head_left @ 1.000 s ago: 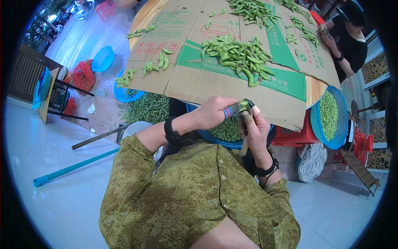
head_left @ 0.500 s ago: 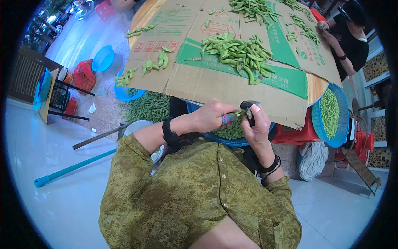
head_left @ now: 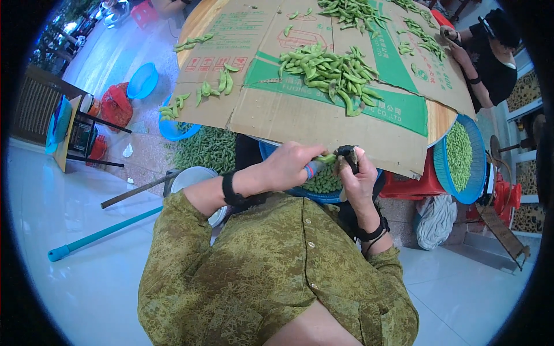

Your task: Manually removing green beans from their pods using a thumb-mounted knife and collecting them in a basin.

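Note:
Between my two hands is a green soybean pod (head_left: 328,158). My left hand (head_left: 288,167) is closed and pinches one end of it; a blue and red wrap shows on a finger. My right hand (head_left: 360,181) is closed at the pod's other end, its thumb up against a dark finger covering (head_left: 347,151). Just below them, a blue basket (head_left: 331,198) holds shelled green beans (head_left: 321,183), partly hidden by the hands. On the cardboard (head_left: 277,124) beyond lies a heap of unshelled pods (head_left: 329,72), with smaller clusters around it.
Another blue basket of beans (head_left: 460,155) rests at the right, by a red stool (head_left: 407,187). Pods cover the floor (head_left: 210,150) at left, near a white bucket (head_left: 196,176) and a teal pole (head_left: 104,232). A person in black (head_left: 490,57) sits at the far right.
The pod shows more plainly between my hands. My right hand has turned slightly, and its dark finger covering sits a little lower. The pods on the cardboard look the same.

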The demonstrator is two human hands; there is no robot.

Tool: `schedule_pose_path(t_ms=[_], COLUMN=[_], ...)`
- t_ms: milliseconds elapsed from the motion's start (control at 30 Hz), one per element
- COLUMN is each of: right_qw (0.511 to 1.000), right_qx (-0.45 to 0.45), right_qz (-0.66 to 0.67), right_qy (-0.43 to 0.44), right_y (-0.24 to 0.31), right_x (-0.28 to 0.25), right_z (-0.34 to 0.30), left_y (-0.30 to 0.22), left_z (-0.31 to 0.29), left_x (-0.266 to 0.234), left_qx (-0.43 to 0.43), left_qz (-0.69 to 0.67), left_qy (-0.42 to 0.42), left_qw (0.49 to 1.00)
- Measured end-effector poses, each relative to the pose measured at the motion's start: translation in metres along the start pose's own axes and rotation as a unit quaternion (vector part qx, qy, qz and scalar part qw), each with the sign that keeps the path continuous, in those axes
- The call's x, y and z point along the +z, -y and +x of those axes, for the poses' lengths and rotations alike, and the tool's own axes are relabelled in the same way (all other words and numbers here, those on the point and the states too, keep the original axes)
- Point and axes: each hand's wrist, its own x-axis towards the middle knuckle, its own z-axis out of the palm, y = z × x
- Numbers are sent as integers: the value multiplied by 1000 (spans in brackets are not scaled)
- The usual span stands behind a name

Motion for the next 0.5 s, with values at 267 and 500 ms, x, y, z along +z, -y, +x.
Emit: schedule_pose_path(t_ms=[267,500], right_qw=[994,999], right_qx=[-96,41], right_qz=[-56,33], right_qy=[7,5], right_y=[-2,7], right_x=[-18,-17], right_z=[-3,1], left_y=[14,2], left_z=[-40,-23], left_x=[-76,-90], left_qx=[-26,-44], left_qz=[179,291], left_qy=[18,163], left_qw=[983,942])
